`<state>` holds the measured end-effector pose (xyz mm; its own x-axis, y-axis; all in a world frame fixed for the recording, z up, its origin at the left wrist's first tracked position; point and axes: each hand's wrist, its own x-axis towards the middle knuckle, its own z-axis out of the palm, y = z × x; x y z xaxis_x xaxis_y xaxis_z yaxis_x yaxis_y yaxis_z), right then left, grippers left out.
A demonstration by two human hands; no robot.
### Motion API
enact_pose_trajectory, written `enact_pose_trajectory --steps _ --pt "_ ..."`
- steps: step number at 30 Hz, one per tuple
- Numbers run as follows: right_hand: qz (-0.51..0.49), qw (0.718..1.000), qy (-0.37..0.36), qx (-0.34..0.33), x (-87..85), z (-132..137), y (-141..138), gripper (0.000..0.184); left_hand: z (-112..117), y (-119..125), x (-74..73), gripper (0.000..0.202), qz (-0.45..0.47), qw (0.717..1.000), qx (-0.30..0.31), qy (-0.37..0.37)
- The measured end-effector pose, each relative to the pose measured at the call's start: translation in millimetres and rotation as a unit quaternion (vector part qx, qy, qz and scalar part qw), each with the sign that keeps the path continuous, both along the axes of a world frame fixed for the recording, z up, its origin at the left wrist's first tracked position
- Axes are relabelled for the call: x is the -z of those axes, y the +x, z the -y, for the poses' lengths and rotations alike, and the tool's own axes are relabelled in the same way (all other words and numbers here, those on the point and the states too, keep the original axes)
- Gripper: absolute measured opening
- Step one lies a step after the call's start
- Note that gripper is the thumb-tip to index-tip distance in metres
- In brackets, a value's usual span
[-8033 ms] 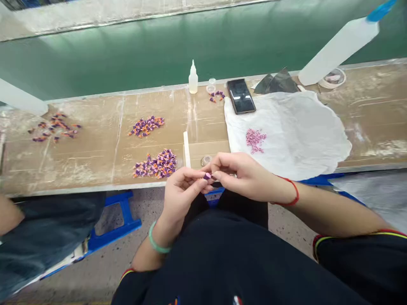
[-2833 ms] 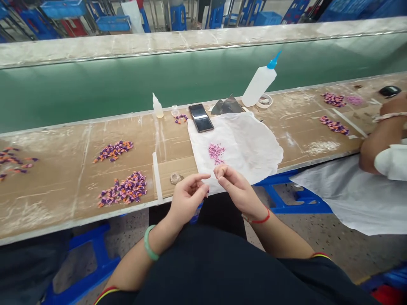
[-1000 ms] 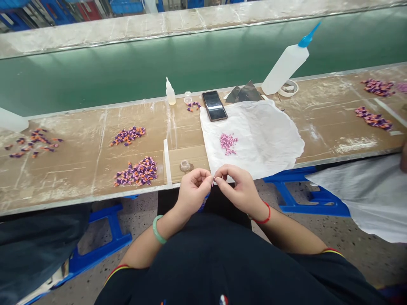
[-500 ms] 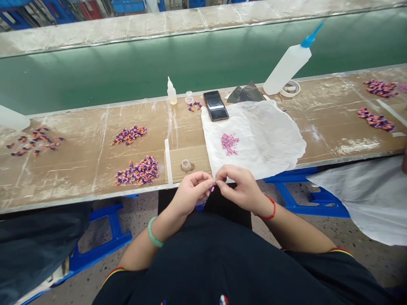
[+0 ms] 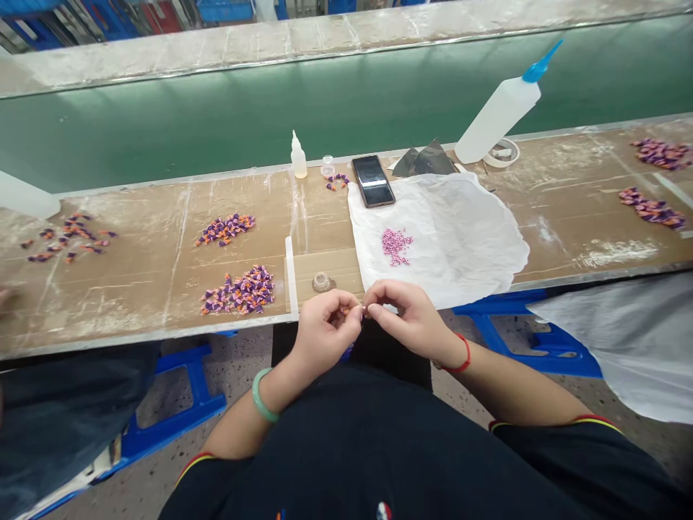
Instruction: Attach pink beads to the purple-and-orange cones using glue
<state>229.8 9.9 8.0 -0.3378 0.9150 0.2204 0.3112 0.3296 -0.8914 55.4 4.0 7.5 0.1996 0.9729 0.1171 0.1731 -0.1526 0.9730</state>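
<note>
My left hand [image 5: 328, 323] is closed in a pinch around a small orange piece [image 5: 345, 310], mostly hidden by the fingers. Touching or nearly touching it, my right hand [image 5: 407, 318] pinches at the same spot; what lies between its fingertips is too small to make out. Both hands are at the table's front edge. Just beyond them are a small clear glass-like dish [image 5: 321, 282] and a white cloth [image 5: 449, 245] bearing a heap of tiny pink beads [image 5: 396, 247]. Left of the dish lie two piles of purple-and-orange pieces, the nearer pile [image 5: 238, 291] and the farther pile [image 5: 224, 230].
A phone [image 5: 373, 180] rests on the cloth's far corner. Behind stand a small dropper bottle [image 5: 298, 156] and a large leaning white bottle [image 5: 498, 119], beside a tape roll [image 5: 502, 153]. Blue stools [image 5: 200, 379] and other people's clothing [image 5: 622, 339] flank me.
The fingers of my left hand have turned, so an orange part shows where a purple bit hung below before. The view has shifted slightly. Another person's hand appears at the far left edge.
</note>
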Motion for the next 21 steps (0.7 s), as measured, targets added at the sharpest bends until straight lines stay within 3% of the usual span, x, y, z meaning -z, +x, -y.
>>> enact_pose_trajectory --steps 4,9,11,14,18,21 --pt "-0.029 0.996 -0.083 -0.020 -5.6 -2 -3 0.012 -1 -5 1.2 0.015 -0.073 0.985 0.001 0.157" --pt "-0.050 0.989 -0.134 -0.038 -6.6 -4 -5 0.012 -5 -9 3.7 0.013 -0.079 0.972 0.012 0.223" --pt "-0.057 0.987 -0.145 -0.047 -5.9 -4 -7 0.011 -5 -10 3.8 0.012 -0.071 0.978 0.027 0.194" --pt "-0.064 0.987 -0.134 -0.064 -5.6 -6 -8 0.010 -6 -16 4.4 0.011 -0.023 0.995 0.042 0.088" --pt "-0.024 0.995 -0.038 -0.091 -5.1 -20 -7 0.010 -5 -30 11.6 0.016 0.066 0.997 0.017 -0.030" --pt "0.071 0.988 0.034 -0.130 -1.0 -44 -10 0.011 -4 -45 22.1 0.023 0.092 0.991 -0.017 -0.098"
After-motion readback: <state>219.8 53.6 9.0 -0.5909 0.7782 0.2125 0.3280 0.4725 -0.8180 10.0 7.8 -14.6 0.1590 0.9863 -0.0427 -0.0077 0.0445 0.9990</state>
